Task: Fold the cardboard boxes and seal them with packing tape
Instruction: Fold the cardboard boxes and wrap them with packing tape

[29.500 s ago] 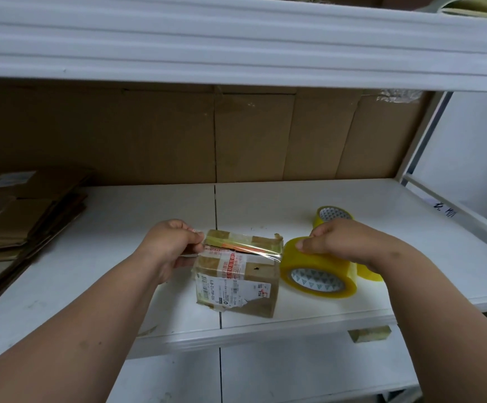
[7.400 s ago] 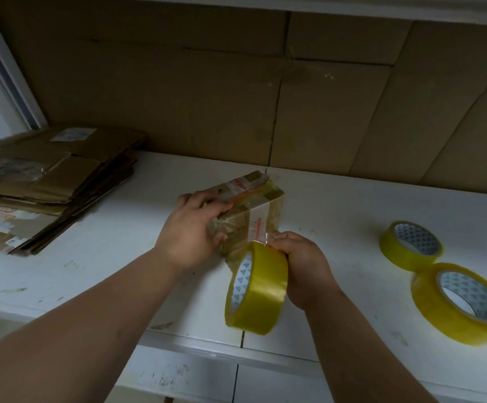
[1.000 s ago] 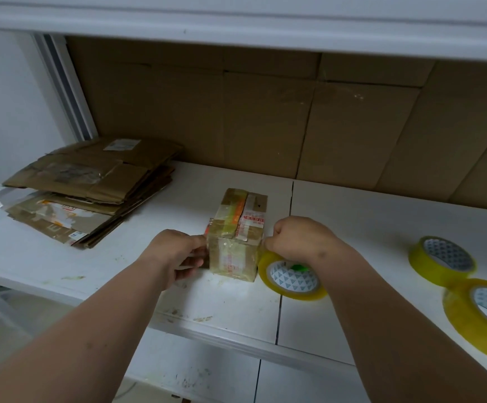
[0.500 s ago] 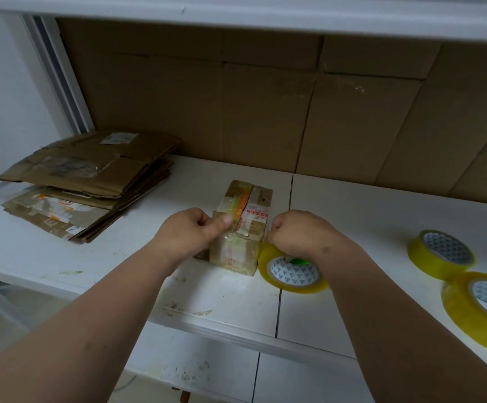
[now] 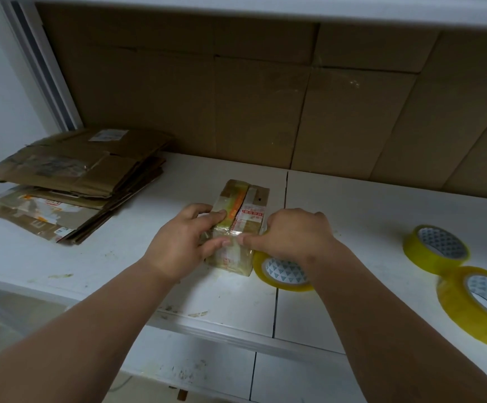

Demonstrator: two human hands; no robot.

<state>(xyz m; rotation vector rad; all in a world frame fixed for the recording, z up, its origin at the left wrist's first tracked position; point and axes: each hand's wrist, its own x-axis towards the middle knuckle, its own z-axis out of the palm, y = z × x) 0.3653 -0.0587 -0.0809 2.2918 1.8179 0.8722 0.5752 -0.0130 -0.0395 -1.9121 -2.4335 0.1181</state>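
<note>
Small brown taped cardboard box [image 5: 237, 228] on white shelf [image 5: 97, 257] — between both hands | left hand [image 5: 182, 242] grips box's left side, thumb on front | right hand [image 5: 291, 235] pinches clear tape at box's near top edge | yellow tape roll [image 5: 283, 271] flat under right fingers — two more rolls [image 5: 463, 280] well right | flattened cardboard stack [image 5: 70, 181] far left of left fingers

Open surface [image 5: 352, 216] right of the box [image 5: 240, 228]; flattened cardboard stack [image 5: 70, 181] blocks far left, two tape rolls [image 5: 437, 248] crowd the right, shelf overhead.
</note>
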